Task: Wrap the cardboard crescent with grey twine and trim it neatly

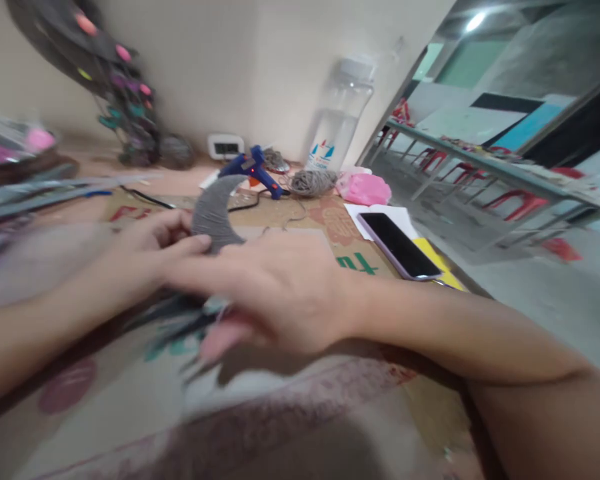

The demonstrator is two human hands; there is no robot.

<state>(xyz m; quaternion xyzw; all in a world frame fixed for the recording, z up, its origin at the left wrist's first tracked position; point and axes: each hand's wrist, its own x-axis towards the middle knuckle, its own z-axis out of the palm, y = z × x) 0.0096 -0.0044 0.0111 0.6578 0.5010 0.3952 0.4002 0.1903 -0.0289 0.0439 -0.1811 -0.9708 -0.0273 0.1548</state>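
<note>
Pinching the crescent (213,213) at its outer curve, the left hand (155,248) is the nearer of the two in the head view: its thumb lies over the near part and its fingers close at the left edge, with hardly any gap between them. The crescent's long axis runs roughly away from the person, from a near end hidden by the right hand (290,287) to a bare tip pointing away and to the right; its hollow side opens right. The right hand comes across from the right, on the near side of the crescent, palm down, index finger stretched left towards the left hand and the rest loosely bent. It is blurred, so I cannot tell whether it grips anything. Dark strands (177,320) lie below and left of it. Past the crescent sit the glue gun (253,170) and, further right, the yarn (313,183); the phone (400,245) lies well to the right on the counter (153,175).
</note>
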